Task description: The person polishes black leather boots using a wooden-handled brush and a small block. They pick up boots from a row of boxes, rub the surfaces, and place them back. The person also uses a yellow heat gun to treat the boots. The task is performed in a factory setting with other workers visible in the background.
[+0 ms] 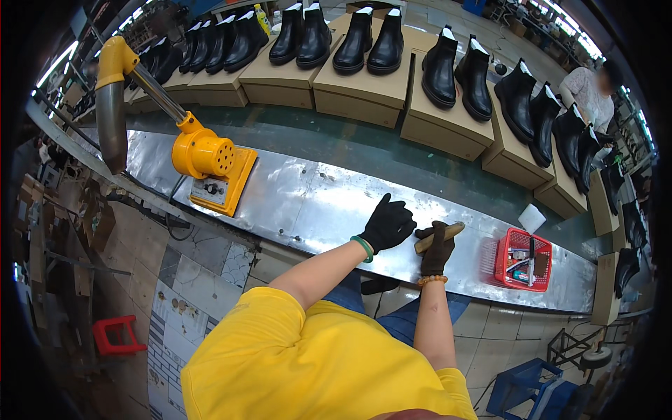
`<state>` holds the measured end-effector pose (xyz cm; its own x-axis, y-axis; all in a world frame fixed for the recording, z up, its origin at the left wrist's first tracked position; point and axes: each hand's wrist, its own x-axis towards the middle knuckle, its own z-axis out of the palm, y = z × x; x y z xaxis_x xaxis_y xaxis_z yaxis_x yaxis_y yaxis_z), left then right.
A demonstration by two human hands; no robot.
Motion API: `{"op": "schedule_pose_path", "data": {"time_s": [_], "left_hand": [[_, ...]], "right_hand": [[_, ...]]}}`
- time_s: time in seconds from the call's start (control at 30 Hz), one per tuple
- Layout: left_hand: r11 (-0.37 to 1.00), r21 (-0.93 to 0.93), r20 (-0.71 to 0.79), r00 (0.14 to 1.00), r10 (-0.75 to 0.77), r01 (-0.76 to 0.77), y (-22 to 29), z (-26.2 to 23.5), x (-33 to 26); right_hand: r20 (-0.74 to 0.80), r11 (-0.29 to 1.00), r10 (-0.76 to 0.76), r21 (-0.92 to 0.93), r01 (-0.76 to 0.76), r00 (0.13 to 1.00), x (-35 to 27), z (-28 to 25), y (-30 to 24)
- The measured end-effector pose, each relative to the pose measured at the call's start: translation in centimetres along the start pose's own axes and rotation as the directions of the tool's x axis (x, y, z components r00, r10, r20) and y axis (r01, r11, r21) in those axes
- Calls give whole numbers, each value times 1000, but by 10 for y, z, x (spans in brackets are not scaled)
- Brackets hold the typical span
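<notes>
Gloved hands at the metal counter

The left hand lies spread, palm down, near the counter's front edge. Just beside it, the right hand is closed around a wooden brush. A red basket stands toward the right end.

Metal bench w/ tiled floor, bright windows.

Yellow short-sleeved shirt, blue jeans, black gloves — green band at left wrist, beaded bracelet at right.
</notes>
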<state>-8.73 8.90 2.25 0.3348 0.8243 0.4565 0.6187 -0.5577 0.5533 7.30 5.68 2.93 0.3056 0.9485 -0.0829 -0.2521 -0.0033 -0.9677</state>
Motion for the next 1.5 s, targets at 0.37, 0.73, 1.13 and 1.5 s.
{"op": "schedule_pose_path", "data": {"time_s": [0.37, 0.73, 1.13, 1.5], "left_hand": [[996, -67, -91, 993, -71, 65, -13, 9, -4], [994, -79, -65, 994, -84, 79, -11, 4, -8], [993, -99, -102, 992, -78, 68, -13, 2, -11], [985, -132, -76, 989, -124, 114, -8, -7, -8]], "right_hand": [[-1, 1000, -4, -21, 4, 1000, -3, 4, -2], [4, 1000, -5, 8, 5, 1000, -2, 5, 0], [-2, 1000, -2, 20, 2, 1000, -5, 13, -4], [-3, 999, -16, 31, 16, 1000, -7, 13, -2]]}}
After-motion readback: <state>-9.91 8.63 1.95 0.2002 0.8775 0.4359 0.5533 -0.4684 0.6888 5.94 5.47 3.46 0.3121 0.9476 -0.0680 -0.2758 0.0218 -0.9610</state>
